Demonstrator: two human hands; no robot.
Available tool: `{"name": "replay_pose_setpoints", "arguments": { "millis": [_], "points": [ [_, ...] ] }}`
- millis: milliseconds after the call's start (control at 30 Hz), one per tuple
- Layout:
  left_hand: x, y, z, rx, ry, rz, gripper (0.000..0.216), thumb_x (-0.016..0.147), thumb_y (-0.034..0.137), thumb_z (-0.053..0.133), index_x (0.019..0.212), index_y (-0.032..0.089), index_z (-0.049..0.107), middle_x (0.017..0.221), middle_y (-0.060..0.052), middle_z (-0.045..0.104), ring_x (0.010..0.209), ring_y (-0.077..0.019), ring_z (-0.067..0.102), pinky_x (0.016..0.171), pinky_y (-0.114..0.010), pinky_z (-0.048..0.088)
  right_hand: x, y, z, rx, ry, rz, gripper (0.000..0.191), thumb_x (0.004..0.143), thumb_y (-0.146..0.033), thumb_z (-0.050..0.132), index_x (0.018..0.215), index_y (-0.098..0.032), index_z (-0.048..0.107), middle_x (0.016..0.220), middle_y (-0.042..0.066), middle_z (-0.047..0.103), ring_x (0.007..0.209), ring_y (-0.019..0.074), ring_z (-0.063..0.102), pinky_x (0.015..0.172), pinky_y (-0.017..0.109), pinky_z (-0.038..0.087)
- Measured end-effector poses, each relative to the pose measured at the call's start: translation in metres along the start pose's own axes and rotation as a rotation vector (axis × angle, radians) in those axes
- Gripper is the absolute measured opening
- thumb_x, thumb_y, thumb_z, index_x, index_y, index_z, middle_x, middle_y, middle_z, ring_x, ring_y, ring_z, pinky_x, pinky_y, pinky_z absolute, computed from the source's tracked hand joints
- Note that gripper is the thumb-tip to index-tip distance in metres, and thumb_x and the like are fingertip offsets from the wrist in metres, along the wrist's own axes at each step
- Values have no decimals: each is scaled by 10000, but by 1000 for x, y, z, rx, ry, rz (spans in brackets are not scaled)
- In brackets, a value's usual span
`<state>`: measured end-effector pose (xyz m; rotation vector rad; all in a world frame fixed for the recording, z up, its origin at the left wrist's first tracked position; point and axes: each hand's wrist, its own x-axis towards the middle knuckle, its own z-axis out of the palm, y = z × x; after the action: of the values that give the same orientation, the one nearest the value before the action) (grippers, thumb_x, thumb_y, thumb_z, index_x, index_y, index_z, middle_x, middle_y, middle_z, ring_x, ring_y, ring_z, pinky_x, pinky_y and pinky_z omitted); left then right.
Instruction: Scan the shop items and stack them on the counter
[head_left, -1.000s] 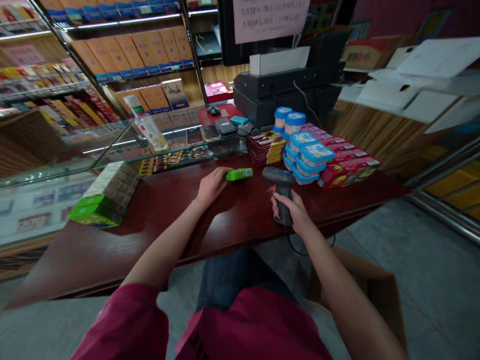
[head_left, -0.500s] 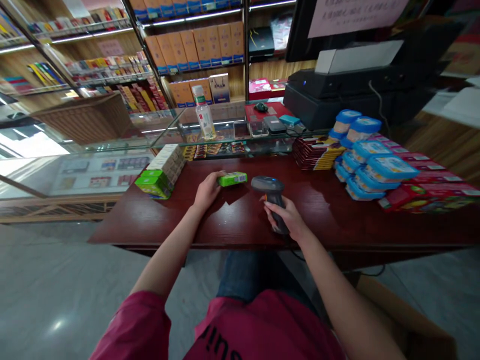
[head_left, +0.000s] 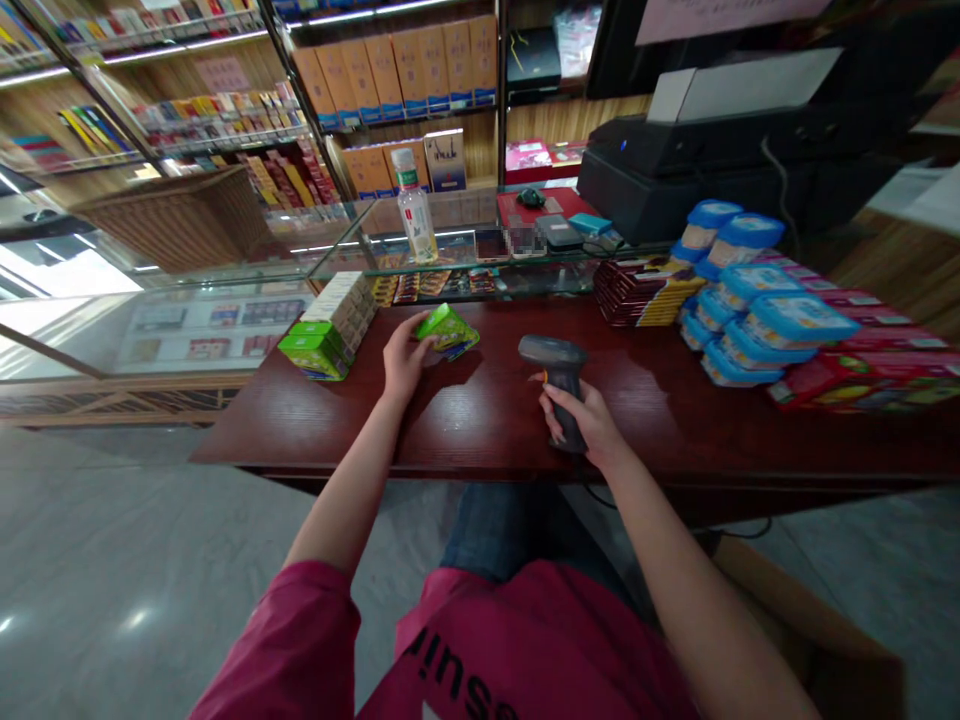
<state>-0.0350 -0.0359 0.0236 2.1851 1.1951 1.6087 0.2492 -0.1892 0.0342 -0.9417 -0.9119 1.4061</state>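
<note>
My left hand (head_left: 406, 358) grips the left end of a small green box (head_left: 448, 328), held tilted just above the dark red-brown table (head_left: 465, 420). Wrapped round the handle of a black barcode scanner (head_left: 553, 352) is my right hand (head_left: 581, 415); the scanner's head points left, toward the box. A cable runs down from its handle over the table's front edge. Left of my left hand stands a row of small boxes (head_left: 341, 312), pale ones behind and green ones (head_left: 315, 350) in front.
On the right are stacked blue-lidded tubs (head_left: 772, 330), red boxes (head_left: 870, 375) and a pile of dark red packets (head_left: 641, 290). A bottle (head_left: 416, 215) stands on the glass counter behind. An open cardboard box (head_left: 810, 620) sits on the floor at right.
The green box has been tipped and turned in my left hand, so its barcode face no longer shows as before. My right hand still holds the scanner. The whole view has shifted slightly.
</note>
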Motion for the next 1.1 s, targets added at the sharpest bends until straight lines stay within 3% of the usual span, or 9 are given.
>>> {"name": "replay_pose_setpoints", "arguments": {
  "millis": [200, 300, 400, 500, 667, 833, 1100],
  "points": [
    [6, -13, -11, 221, -45, 61, 338, 1024, 278, 518, 1321, 244, 677, 1470, -94, 616, 1359, -232, 579, 1156, -409, 456, 1, 2, 0, 21, 15, -5, 475, 759, -462, 837, 1094, -176, 662, 635, -57, 601, 381, 72, 477, 344, 202, 370],
    [5, 1, -9, 452, -17, 14, 386, 1012, 299, 550, 1388, 286, 637, 1585, -88, 503, 1456, -277, 481, 1177, -464, 413, 1, 2, 0, 13, 18, -5, 474, 756, -467, 835, 1087, -175, 663, 632, -57, 599, 381, 72, 470, 344, 204, 375],
    [5, 20, 4, 606, -27, -10, 594, 944, 417, 673, 1501, 276, 524, 1642, -112, 415, 1503, -328, 407, 1211, -502, 348, 1, 2, 2, -1, 29, -3, 467, 755, -469, 832, 1081, -180, 664, 635, -56, 601, 388, 74, 477, 352, 208, 391],
    [8, 31, 19, 647, -127, 33, 727, 898, 428, 734, 1542, 236, 457, 1595, -133, 481, 1483, -331, 431, 1256, -507, 267, 1, 2, 3, -11, 31, 1, 471, 744, -469, 837, 1076, -185, 662, 633, -55, 605, 391, 79, 486, 356, 210, 398],
    [9, 27, 23, 674, -134, 24, 525, 938, 337, 683, 1433, 215, 562, 1478, -121, 605, 1422, -286, 509, 1271, -473, 251, -2, 1, 2, -14, 38, -3, 495, 721, -476, 849, 1082, -189, 670, 619, -57, 597, 388, 81, 472, 347, 208, 384],
    [-7, 27, -7, 669, -124, 75, 450, 979, 324, 621, 1415, 224, 577, 1464, -89, 625, 1432, -234, 513, 1275, -443, 276, -5, -2, 2, -30, 48, 11, 491, 700, -475, 861, 1069, -198, 695, 625, -50, 601, 392, 84, 467, 355, 215, 393],
    [-69, 36, -100, 735, -86, 91, 513, 1009, 352, 577, 1507, 256, 495, 1540, -76, 558, 1486, -210, 460, 1293, -443, 267, -5, -1, 2, -34, 68, -13, 423, 685, -460, 866, 1005, -222, 726, 625, -34, 608, 399, 89, 460, 370, 222, 384]
  ]
}}
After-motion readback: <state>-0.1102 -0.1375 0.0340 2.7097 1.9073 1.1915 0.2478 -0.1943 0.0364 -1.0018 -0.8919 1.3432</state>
